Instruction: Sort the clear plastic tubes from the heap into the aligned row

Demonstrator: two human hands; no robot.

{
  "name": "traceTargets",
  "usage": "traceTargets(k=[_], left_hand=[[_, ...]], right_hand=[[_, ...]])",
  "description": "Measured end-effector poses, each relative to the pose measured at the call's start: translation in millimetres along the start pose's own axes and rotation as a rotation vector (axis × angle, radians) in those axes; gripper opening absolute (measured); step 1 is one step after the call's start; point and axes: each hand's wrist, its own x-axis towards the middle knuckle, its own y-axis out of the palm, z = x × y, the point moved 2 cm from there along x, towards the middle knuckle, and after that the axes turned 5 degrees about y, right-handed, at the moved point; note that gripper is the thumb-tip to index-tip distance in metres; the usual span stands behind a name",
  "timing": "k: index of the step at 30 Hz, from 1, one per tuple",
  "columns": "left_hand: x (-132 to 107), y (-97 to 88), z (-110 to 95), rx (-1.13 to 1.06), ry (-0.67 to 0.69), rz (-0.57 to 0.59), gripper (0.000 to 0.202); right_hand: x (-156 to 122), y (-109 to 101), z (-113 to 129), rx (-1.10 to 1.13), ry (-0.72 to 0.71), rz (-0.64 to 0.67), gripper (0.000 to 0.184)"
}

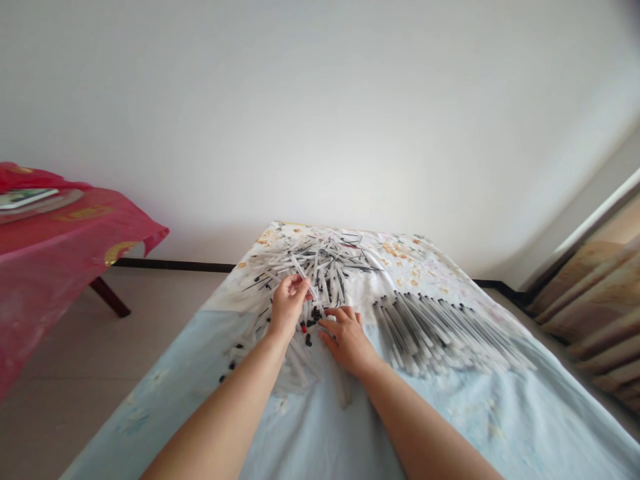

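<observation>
In the middle of the bed-like, cloth-covered surface, my left hand (290, 305) pinches a slim translucent tube (301, 270) between thumb and fingers, its far end pointing up and left. Just to the right, my right hand (351, 341) reaches over small black caps (315, 315) with its fingers apart. Nothing shows in its grip. A small red piece (303, 328) lies among the caps. Beyond both hands spreads a messy heap of loose tubes (320, 257) and thin black sticks. More tubes lie partly hidden under my forearms.
Right of my hands, a neat row of tubes with black tips (440, 330) lies side by side. Floral and pale blue cloth (500, 413) covers the surface. A table with a red cover (85, 227) stands at left, a curtain (595, 313) at right, and a white wall (320, 113) behind.
</observation>
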Motion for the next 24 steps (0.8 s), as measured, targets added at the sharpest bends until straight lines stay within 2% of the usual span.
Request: traceTargets(k=[3, 7, 18, 24], left_hand=[[-1.4, 2.7, -0.3, 0.001, -0.004, 0.000, 0.036], [-6.0, 7.0, -0.7, -0.019, -0.035, 0.003, 0.035], [-21.3, 18.5, -10.2, -0.144, -0.128, 0.035, 0.035], [-24.4, 20.4, -13.1, -0.138, -0.138, 0.048, 0.029]], right_hand=[[4.0, 0.9, -0.3, 0.011, -0.030, -0.023, 0.024], [7.6, 6.4, 5.6, 0.032, -0.098, 0.034, 0.024], [7.2, 5.6, 8.1, -0.011, -0.007, 0.061, 0.016], [7.4, 8.3, 8.5, 0.031, -0.017, 0.083, 0.013]])
